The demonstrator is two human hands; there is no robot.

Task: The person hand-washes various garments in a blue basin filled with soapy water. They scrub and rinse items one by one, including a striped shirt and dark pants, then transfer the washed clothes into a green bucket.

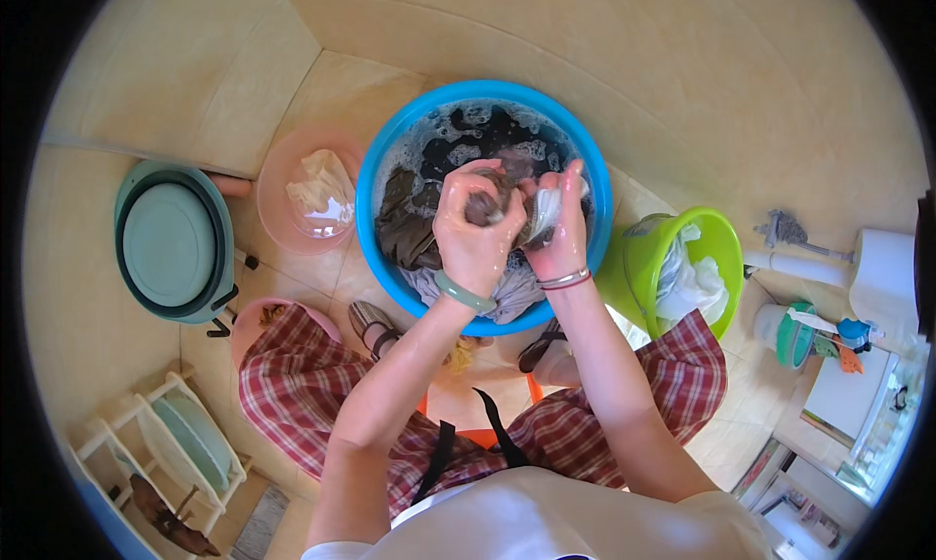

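Over a round blue basin (pixel 369 185), both my hands work a wet bunched cloth (pixel 543 212), grey-brown at one end and white at the other; its exact kind is hard to make out. My left hand (pixel 470 224), a green bangle at its wrist, is closed round the grey-brown part. The white part lies in the palm of my right hand (pixel 564 231), whose fingers curl partly round it. Sudsy dark water (pixel 463 136) fills the basin. A dark brown garment (pixel 408 231) soaks at the left, and pale grey cloth (pixel 514 292) at the near side.
Left of the basin stands a pink translucent bowl (pixel 276 224) with pale cloth inside. Teal basins (pixel 168 243) lean on the left wall, above a white rack (pixel 200 502). A lime-green bucket (pixel 624 272) holding white cloth stands at the right. My knees flank the basin's near side.
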